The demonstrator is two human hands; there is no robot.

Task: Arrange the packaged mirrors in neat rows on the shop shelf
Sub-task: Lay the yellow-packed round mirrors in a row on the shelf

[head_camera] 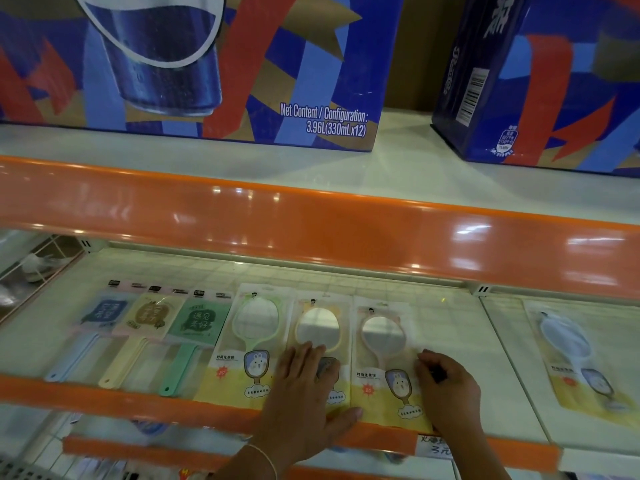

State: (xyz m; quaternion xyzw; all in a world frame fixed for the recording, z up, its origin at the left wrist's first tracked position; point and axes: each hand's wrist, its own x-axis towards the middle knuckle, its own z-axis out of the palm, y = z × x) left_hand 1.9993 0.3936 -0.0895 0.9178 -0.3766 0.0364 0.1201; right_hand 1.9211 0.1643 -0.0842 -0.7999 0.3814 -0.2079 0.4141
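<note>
The left hand (304, 396) lies flat, fingers straight, pressing the yellow packaged mirror (317, 336). Just right of it, the right hand (446, 389) curls its fingers on the pink packaged mirror's (381, 344) right edge. A green packaged mirror (254, 327) lies left of both on the shelf (446, 327).

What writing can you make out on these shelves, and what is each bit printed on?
"Net Content / Configuration: 3.96L(330mLx12)": big drinks carton.
"3元", handwritten: price tag on the shelf edge.
"20" in a red burst: pink mirror pack.
Chinese lettering on the green mirror pack and the barcode box: too blurred.
</note>
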